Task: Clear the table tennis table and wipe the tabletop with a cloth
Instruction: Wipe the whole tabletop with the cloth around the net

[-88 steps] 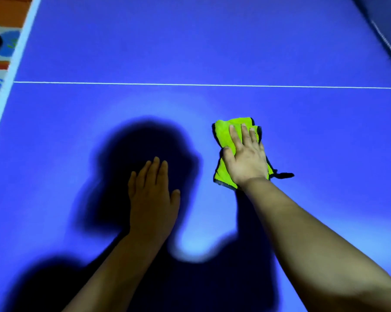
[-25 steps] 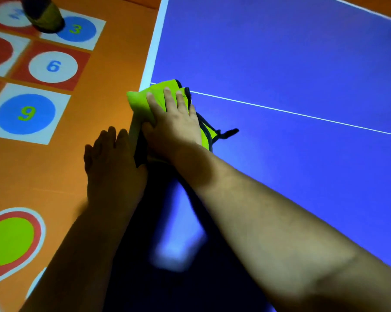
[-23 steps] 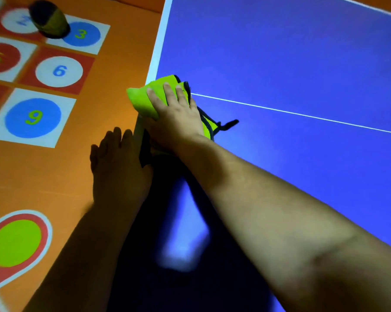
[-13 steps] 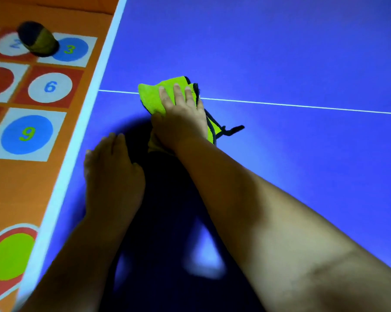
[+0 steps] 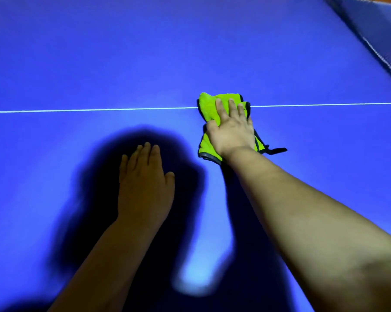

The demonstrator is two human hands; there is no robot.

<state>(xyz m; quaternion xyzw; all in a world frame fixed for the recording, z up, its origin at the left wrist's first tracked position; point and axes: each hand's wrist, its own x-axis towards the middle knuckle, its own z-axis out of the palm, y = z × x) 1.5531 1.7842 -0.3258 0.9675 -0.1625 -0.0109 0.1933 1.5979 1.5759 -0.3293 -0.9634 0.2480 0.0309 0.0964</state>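
A folded lime-green cloth [image 5: 209,106] with a dark hem lies on the blue table tennis tabletop [image 5: 145,52], across the white centre line [image 5: 88,109]. My right hand [image 5: 231,130] presses flat on the cloth with straight fingers. A dark loop of the cloth sticks out to the right of my wrist. My left hand [image 5: 145,188] rests flat on the bare tabletop, nearer me and to the left, inside my own shadow.
The net [image 5: 383,48] runs along the top right corner of the view. The blue surface stretches left and far beyond the line. My shadow darkens the near part of the table.
My right hand has slid the cloth rightwards from the table's left edge toward the middle. My left hand has followed onto the tabletop. The orange floor is out of view now.
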